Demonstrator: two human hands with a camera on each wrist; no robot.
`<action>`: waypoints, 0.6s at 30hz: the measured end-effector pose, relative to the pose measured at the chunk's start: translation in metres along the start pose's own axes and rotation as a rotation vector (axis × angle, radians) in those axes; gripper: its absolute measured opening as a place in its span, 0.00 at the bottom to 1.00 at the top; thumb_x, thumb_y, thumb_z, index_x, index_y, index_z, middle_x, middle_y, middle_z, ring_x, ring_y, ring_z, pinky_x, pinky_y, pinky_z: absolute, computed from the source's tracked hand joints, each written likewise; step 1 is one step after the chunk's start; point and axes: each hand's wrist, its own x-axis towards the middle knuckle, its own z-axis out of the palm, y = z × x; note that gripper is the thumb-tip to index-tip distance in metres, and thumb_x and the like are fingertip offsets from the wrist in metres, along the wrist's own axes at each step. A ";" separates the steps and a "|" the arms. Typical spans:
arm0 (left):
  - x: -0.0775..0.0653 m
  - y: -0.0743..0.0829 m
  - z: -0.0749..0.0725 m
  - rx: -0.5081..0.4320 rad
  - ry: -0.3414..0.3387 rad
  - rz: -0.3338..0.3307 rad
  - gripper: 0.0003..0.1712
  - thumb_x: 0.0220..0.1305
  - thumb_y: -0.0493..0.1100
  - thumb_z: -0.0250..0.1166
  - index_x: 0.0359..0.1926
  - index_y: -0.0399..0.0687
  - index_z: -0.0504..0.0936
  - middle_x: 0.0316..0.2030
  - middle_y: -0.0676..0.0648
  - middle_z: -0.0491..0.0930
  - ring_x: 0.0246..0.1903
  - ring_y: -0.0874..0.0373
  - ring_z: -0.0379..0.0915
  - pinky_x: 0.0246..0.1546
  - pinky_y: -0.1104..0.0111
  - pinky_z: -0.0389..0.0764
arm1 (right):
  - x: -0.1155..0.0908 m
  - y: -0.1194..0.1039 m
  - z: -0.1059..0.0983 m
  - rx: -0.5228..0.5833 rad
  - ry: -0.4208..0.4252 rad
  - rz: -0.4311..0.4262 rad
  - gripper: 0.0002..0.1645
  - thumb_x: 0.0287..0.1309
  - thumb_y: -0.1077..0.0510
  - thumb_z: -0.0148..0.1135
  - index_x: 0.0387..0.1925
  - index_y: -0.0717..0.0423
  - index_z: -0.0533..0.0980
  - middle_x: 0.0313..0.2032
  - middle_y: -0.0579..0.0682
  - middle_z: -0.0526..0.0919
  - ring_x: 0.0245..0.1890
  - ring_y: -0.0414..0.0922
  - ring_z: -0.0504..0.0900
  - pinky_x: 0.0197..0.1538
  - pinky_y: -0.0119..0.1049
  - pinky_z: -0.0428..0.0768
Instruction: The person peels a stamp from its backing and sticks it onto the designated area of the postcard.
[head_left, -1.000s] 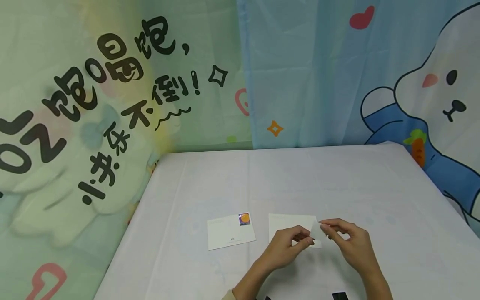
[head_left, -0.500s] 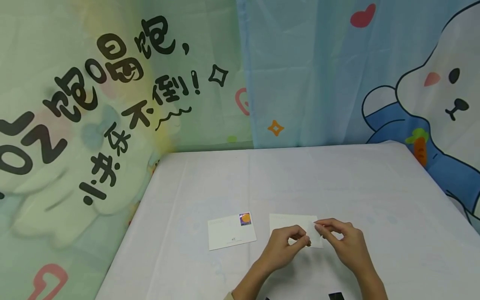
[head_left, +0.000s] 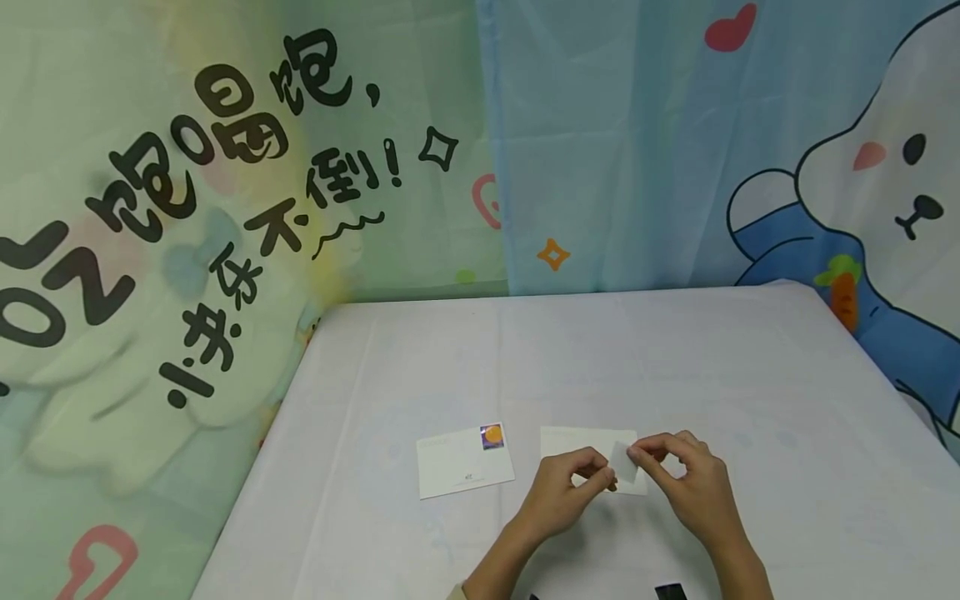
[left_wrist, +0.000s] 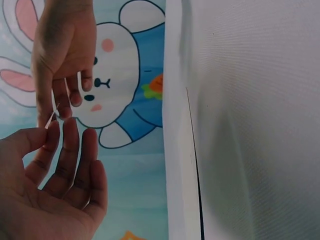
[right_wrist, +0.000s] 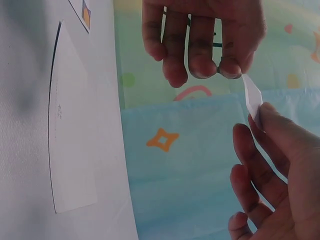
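Over the right-hand card, both hands hold a small white paper square [head_left: 622, 462] in the air. My right hand [head_left: 686, 483] pinches its upper right corner between thumb and index finger. At the opposite edge, the thumb and index fingertips of my left hand [head_left: 562, 492] pinch the square, as the right wrist view shows the paper [right_wrist: 252, 97] spanning both hands. Its visible side is blank. The white card [head_left: 573, 440] beneath lies flat, partly hidden by the hands. To its left lies another white card [head_left: 453, 467] with a purple and orange stamp [head_left: 492, 436] at its upper right corner.
A white cloth covers the table [head_left: 420, 358]. Its far edge meets a printed curtain [head_left: 570, 150] with a cartoon rabbit. A small black object [head_left: 671, 592] shows at the bottom edge near my right forearm.
The white square went from face-on to nearly edge-on, and its blank face shows again now. My right hand has shifted slightly left; the left hand has hardly moved. Both cards stay put.
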 end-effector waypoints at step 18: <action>-0.002 -0.032 0.012 0.034 -0.001 0.107 0.11 0.69 0.46 0.52 0.34 0.48 0.79 0.25 0.55 0.82 0.30 0.80 0.72 0.29 0.77 0.75 | 0.006 -0.002 0.009 0.039 -0.004 -0.051 0.07 0.44 0.62 0.71 0.27 0.51 0.81 0.26 0.39 0.80 0.32 0.36 0.69 0.35 0.27 0.64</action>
